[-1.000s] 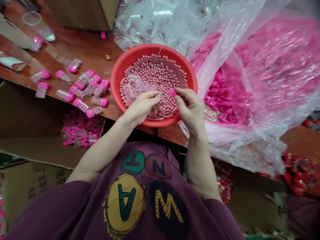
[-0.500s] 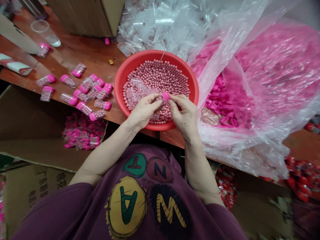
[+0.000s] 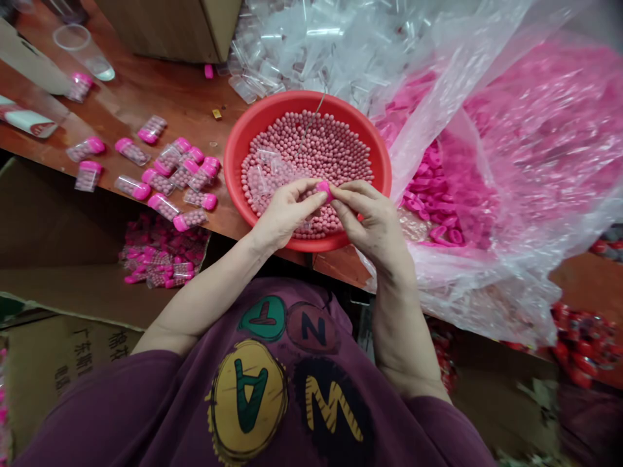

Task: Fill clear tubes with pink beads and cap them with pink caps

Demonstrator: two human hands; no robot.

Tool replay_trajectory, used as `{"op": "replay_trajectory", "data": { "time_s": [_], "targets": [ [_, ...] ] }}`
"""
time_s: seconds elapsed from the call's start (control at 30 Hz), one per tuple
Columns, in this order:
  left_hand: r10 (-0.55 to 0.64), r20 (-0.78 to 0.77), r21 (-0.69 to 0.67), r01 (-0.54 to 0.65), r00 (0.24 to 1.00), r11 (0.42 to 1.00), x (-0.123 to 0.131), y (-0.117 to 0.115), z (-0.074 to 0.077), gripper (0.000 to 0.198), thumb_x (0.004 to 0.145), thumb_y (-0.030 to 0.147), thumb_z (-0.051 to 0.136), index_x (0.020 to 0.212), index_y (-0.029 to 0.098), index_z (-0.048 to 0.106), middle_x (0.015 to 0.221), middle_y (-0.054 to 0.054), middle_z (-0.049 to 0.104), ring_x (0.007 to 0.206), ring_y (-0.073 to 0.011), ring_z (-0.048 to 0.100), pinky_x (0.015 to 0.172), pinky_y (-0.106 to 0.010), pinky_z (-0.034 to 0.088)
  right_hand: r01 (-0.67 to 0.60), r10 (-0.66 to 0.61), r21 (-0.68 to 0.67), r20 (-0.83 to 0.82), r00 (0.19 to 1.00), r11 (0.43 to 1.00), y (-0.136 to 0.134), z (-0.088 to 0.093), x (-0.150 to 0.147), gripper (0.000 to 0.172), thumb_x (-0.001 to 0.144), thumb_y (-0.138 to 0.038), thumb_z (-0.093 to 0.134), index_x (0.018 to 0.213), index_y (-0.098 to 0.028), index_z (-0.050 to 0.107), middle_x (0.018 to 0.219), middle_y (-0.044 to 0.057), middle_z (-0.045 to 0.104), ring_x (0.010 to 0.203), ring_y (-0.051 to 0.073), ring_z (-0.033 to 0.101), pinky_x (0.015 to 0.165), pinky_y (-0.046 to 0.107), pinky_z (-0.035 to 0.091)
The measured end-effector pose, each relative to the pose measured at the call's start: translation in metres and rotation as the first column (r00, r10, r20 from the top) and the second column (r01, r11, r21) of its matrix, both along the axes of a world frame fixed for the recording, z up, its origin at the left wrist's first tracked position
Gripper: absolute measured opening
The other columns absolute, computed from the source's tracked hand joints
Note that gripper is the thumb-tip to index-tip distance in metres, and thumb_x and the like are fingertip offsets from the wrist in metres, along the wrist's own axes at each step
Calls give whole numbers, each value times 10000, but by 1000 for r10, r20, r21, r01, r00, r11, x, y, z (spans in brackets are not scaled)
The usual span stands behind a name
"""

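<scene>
Over a red basin (image 3: 306, 243) of pink beads (image 3: 335, 152), my two hands meet. My left hand (image 3: 282, 211) is closed round a small bottle, mostly hidden by the fingers. A bright pink cap (image 3: 324, 189) shows at its end, between the hands. My right hand (image 3: 372, 214) pinches at this cap with thumb and forefinger. Several clear empty bottles (image 3: 267, 172) lie on the beads to the left of my hands. A thin wire (image 3: 314, 120) crosses the basin's far rim and reaches into the beads.
Filled pink-capped bottles (image 3: 170, 155) lie left of the basin, with more in a carton (image 3: 63, 272) below the table edge. A brown box (image 3: 170, 29) and a heap of clear bottles (image 3: 311, 45) stand behind. At right, a plastic bag (image 3: 457, 130) holds pink caps (image 3: 428, 194).
My right hand has turned slightly and shifted a little to the right, still at the pink cap. My left hand has barely moved. The view has shifted slightly.
</scene>
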State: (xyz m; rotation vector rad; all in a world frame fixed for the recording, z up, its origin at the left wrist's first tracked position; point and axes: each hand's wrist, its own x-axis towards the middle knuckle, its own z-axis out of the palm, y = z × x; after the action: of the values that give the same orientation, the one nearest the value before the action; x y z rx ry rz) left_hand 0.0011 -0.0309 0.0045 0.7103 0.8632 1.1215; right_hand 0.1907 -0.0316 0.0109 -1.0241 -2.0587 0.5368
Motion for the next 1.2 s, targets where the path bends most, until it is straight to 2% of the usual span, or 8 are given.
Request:
{"op": "replay_trajectory", "data": {
  "time_s": [0.17,0.23,0.33,0.43,0.53,0.73,1.03,1.2],
  "targets": [
    [8,47,-65,-5,999,998,-2,2,-6,41,922,169,818,950,168,789,867,6,759,694,-76,646,662,-197,508,154,-187,-131,-303,935,979,5,-21,-1,457,1063,-545,723,1457,-318,686,1235,63,746,1103,230,742,952,398,687],
    [11,44,-47,-8,999,999,-1,3,-10,103,864,174,863,951,165,809,908,-6,791,781,-93,697,740,-210,546,211,-234,-104,-337,912,972,6,-26,-6,340,1079,-507,694,1342,-291,713,1142,57,754,1044,232,746,924,402,688],
    [45,57,-4,-45,997,999,0,4,-14,162,805,204,917,939,159,838,920,-16,807,836,-106,711,791,-222,558,189,-186,2,-158,970,982,1,-20,-14,225,1094,-349,607,1236,-248,749,1171,90,761,1105,260,739,1026,474,659],
    [60,55,-7,-59,997,998,0,4,-14,210,749,223,973,905,159,847,859,0,790,773,-89,675,752,-211,538,136,-141,48,116,983,990,-6,-14,-21,528,985,-322,693,1491,-181,631,1392,174,703,1296,348,681,1138,592,600],
    [60,58,-55,-56,997,997,1,4,-11,306,639,211,1047,857,151,841,818,12,782,756,-84,677,744,-202,539,197,-215,88,316,924,976,-9,-21,-29,806,899,-333,782,1610,-90,487,1483,251,642,1385,434,618,1203,689,519],
    [79,90,-132,-66,993,989,3,4,-5,452,477,258,1125,796,136,829,773,11,782,718,-82,673,710,-194,538,209,-281,246,310,908,946,-3,-43,-39,719,938,-363,692,1537,-8,513,1353,274,702,1250,405,682,1109,593,590],
    [35,-5,-103,-35,999,994,4,6,-11,368,631,311,1095,754,141,792,743,9,738,716,-90,628,668,-187,496,249,-346,260,459,818,933,-5,-43,-46,701,947,-481,707,1440,12,631,1209,271,762,1077,395,720,962,564,597],
    [90,-64,-29,-92,994,995,4,6,-3,210,857,263,957,825,167,772,833,-8,748,775,-112,648,737,-210,542,190,-198,61,424,884,980,3,-32,-45,756,992,-438,729,1594,-21,542,1410,260,722,1248,371,704,1076,548,590]
  ]
}}
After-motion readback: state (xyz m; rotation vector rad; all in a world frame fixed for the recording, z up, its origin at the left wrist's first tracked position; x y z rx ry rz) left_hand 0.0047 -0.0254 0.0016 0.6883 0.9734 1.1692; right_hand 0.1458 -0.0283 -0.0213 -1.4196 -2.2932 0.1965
